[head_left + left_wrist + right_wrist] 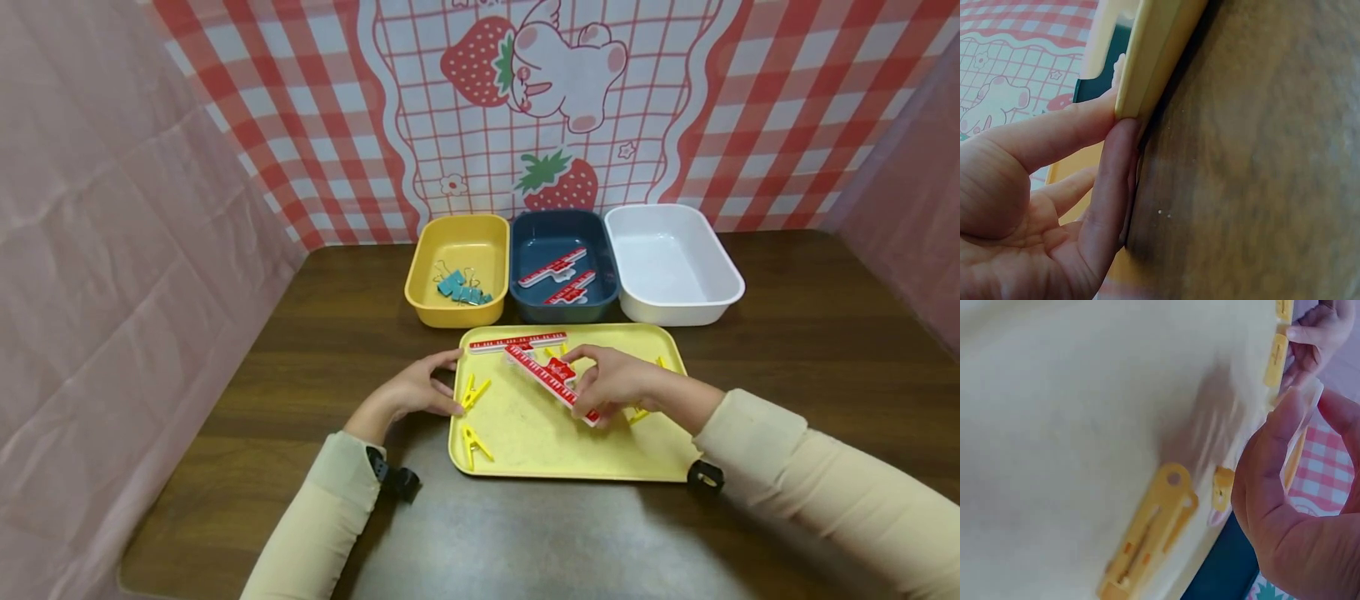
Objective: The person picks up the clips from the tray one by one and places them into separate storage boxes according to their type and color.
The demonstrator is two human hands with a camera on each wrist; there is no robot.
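My right hand [618, 379] pinches a long red-and-white clip [551, 375] between thumb and fingers, tilted above the yellow tray [525, 454]. In the right wrist view only the clip's pale edge [1314, 397] shows between the fingertips. My left hand [420, 387] holds the tray's left rim; the left wrist view shows its digits against the rim [1141, 69]. Another long red-and-white clip [517, 342] lies along the tray's back edge. Yellow clothespins [474, 392] lie at the left and right of the tray, some partly hidden by the right hand.
Behind the tray stand three bins: a yellow bin [427, 312] with teal binder clips [461, 287], a dark blue bin [562, 313] with two red-and-white clips [570, 287], and a white bin [675, 258]. A checked curtain [315, 125] hangs behind the wooden table [255, 400].
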